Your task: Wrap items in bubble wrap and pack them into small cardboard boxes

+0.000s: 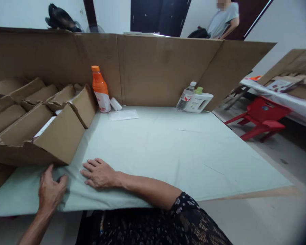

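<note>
My right hand (100, 174) lies flat on the pale green tablecloth (153, 146), fingers spread and pointing left, with nothing in it. Just in front of the divided cardboard box (63, 139) is my left hand (51, 189), its thumb and fingers apart and empty. The fingertips of that hand come close to the box's lower front edge; whether they touch it I cannot tell. Inside a near compartment of the box stands a white flat item (44, 127), mostly hidden by the cardboard wall.
An orange bottle (101, 90), a small white object (116, 104) and a clear plastic sheet (123, 115) are by the cardboard screen (165, 68). A clear bottle (186, 97) and a white jug (199, 102) stand back right. A red chair (265, 114) and a person (224, 20) are beyond.
</note>
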Action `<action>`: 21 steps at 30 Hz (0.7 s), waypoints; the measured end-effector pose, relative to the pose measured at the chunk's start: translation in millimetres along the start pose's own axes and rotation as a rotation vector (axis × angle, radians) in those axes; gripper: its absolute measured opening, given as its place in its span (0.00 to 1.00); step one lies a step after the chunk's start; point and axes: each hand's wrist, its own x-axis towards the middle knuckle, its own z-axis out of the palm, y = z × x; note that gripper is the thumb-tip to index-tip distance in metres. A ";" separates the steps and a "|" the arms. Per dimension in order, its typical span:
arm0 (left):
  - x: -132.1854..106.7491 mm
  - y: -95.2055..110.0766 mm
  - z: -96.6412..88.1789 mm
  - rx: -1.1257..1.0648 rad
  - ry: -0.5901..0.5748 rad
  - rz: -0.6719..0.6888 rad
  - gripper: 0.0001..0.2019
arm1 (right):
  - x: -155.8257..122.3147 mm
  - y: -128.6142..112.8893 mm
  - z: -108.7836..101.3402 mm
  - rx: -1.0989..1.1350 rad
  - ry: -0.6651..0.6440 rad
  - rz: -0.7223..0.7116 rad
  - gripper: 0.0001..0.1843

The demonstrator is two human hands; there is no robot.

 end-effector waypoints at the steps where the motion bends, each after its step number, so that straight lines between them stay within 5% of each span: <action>1: -0.3 1.5 -0.8 0.016 -0.005 0.008 0.39 | 0.2 0.0 0.7 -0.001 0.004 0.001 0.25; 21: -9.5 7.1 -1.1 0.190 -0.042 0.142 0.27 | -7.1 -1.1 -4.4 0.062 0.016 -0.051 0.33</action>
